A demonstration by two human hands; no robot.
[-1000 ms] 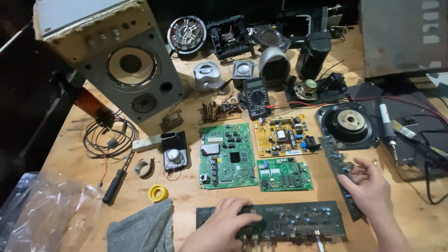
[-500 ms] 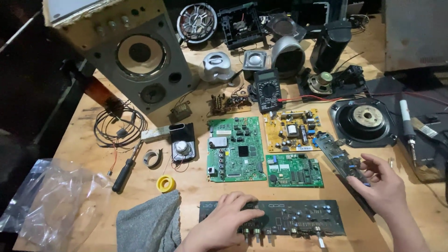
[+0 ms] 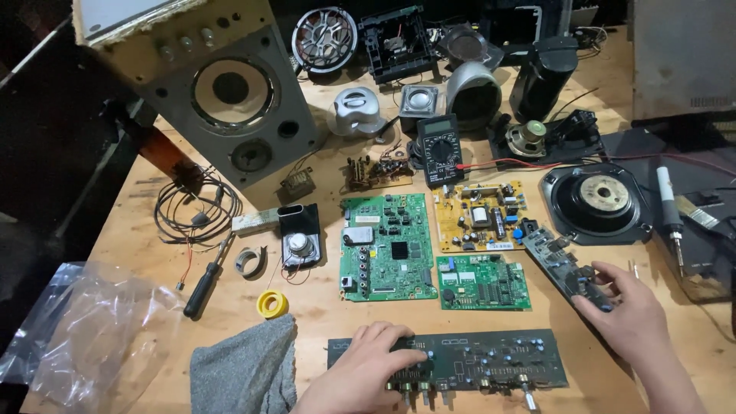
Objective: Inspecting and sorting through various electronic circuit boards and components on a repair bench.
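Note:
My left hand (image 3: 368,368) rests on the left end of a long dark circuit board (image 3: 491,357) with knobs and jacks along its near edge, fingers curled over it. My right hand (image 3: 625,310) holds the near end of a narrow dark circuit strip (image 3: 553,257) that lies diagonally on the wooden table (image 3: 322,322). Beyond the hands lie a large green board (image 3: 387,245), a smaller green board (image 3: 483,281) and a yellow board (image 3: 479,216).
A big speaker cabinet (image 3: 222,92) stands at the back left. A multimeter (image 3: 441,148), a round speaker driver (image 3: 598,201), a soldering iron (image 3: 671,211), a screwdriver (image 3: 207,280), a yellow tape roll (image 3: 273,303), a grey cloth (image 3: 245,368) and a clear plastic bag (image 3: 84,337) lie around.
The view has shifted slightly, so everything sits a little higher. My right hand has slid along the narrow strip toward its near end. My left hand stays on the long board.

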